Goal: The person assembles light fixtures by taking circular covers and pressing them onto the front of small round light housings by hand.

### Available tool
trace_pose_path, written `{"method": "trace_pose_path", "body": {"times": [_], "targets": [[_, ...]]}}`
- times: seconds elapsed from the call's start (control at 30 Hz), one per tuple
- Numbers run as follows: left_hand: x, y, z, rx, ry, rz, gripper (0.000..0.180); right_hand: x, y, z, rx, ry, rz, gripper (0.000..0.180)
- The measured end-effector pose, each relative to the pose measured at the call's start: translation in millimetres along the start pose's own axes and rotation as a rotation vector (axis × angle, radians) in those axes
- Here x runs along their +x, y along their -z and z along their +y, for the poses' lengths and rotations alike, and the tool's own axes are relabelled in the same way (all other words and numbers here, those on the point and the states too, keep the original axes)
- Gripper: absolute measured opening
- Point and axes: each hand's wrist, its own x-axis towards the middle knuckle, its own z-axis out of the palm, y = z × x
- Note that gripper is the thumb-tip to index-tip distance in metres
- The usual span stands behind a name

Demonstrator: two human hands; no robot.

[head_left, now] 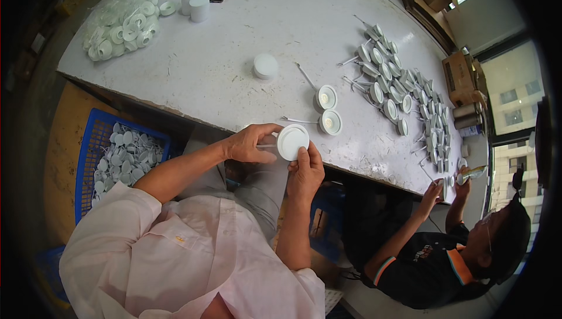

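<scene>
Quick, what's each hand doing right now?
Left hand: closed, pinching the side of the round white cap.
Right hand: closed, gripping the same cap from below.

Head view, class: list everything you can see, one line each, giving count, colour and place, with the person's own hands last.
Round cap: one, white, held in both hands at table edge.
Wired lamp units: many, white, table right.
Small round lid: one, white, table middle.
Bag of parts: one, clear, table far left.
Crate: one, blue, below table, left.
Co-worker: one, dark shirt, right.
Table: one, white.
Left hand: grip on cap.
Right hand: grip on cap.
</scene>
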Motion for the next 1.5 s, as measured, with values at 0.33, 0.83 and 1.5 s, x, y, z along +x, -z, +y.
{"method": "trace_pose_path", "body": {"times": [0.33, 0.83, 1.5], "targets": [[6, -10, -3, 0.217, 0.050, 0.226, 0.061, 0, -9, 8, -0.148, 0.065, 0.046, 0.035], [4, -17, -1, 0.396, 0.085, 0.379, 0.039, -1, -13, 9, -0.189, 0.051, 0.007, 0.025], [-10, -17, 0, 0.456, 0.099, 0.435, 0.037, -6, -17, 17, -0.073, -0.056, -0.085, 0.014]]}}
